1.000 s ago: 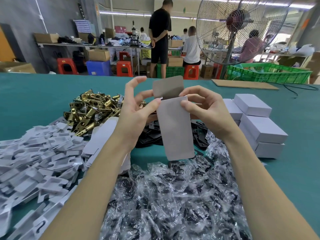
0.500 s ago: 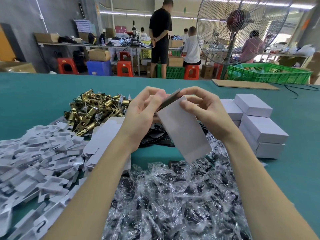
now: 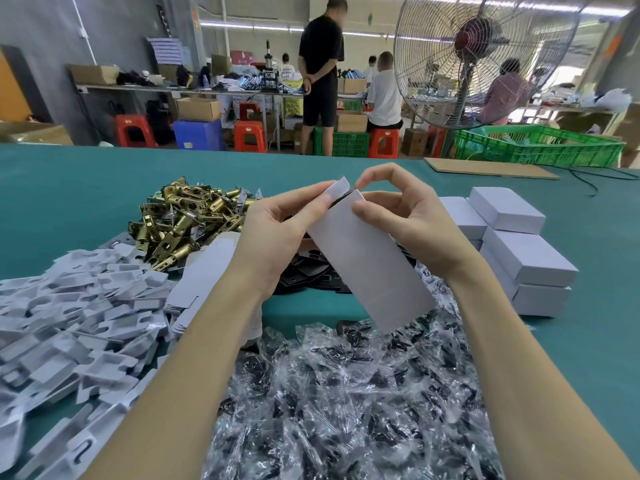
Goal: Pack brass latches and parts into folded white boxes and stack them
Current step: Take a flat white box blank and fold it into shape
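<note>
box: white box was held up off the teal table, between both hands, tilted, far end up near the fingers, near end down over the bagged parts.
left hand: left hand gripped the box's left side near the top; fingers reached the small end flap, which stood up from the open end.
right hand: right hand was curled over the box's top right corner, thumb pressed on the white face, index finger arched above the flap.
hands: close together at the box's upper end, both clamped on it.
box contents: dark opening showed at the top end; could not tell what was inside.
brass latches: pile lay on the table left of the left hand, apart from it.
finished boxes: stack of closed white boxes sat just right of the right wrist.
bagged parts: clear bags with black parts were heaped between the forearms.
inserts: white card inserts spread at far left.
flat blanks: unfolded box blanks lay beside the left forearm.
</note>
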`<state>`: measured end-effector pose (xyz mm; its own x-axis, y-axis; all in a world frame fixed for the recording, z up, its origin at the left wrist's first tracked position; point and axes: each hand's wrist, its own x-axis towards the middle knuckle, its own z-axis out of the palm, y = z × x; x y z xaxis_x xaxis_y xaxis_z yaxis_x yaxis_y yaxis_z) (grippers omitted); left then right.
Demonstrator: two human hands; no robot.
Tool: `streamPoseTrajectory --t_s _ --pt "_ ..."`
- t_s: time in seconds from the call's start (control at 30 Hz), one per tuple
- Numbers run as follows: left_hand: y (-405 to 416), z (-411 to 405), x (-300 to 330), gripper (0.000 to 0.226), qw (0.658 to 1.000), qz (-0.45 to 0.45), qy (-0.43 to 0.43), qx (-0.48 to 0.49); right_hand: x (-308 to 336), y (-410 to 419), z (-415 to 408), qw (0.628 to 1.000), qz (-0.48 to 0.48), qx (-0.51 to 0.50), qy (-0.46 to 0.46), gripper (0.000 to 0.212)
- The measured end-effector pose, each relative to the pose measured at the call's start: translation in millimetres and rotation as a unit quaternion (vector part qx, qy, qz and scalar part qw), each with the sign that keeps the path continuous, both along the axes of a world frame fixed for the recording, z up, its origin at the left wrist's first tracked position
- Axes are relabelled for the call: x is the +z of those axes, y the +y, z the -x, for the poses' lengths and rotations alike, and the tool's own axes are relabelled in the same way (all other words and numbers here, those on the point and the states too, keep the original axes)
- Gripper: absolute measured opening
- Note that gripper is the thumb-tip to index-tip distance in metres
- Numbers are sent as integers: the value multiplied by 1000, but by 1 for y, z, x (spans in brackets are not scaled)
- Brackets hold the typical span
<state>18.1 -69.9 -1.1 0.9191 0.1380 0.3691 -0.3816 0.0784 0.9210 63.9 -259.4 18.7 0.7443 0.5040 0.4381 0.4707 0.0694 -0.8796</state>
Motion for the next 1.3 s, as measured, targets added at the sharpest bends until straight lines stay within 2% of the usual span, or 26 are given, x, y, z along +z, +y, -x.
streamPoseTrajectory --t_s 0.2,0.4,0.73,0.9,1.07,1.17,1.3 --pt "1 -1 -1 25 998 -54 -16 4 -1 1 0 999 -6 -36 -22 13" --pt "-2 -2 -6 25 998 -48 -42 3 1 -1 2 999 -12 -41 -23 11" --pt "-5 -2 -9 29 991 -108 -72 13 -1 -6 -1 997 8 -72 -32 7" --pt "-5 -2 -8 28 990 -119 -71 10 -2 -5 -2 997 8 -69 -37 15" --pt "-7 -3 -8 23 997 -58 -39 33 -3 -1 -2 994 36 -79 -64 21" --pt "-5 -4 -8 22 997 -67 -30 20 -3 0 -2 994 38 -74 -68 26" --pt "-5 -5 -7 23 995 -93 -15 23 -6 3 -3 989 63 -95 -99 19"
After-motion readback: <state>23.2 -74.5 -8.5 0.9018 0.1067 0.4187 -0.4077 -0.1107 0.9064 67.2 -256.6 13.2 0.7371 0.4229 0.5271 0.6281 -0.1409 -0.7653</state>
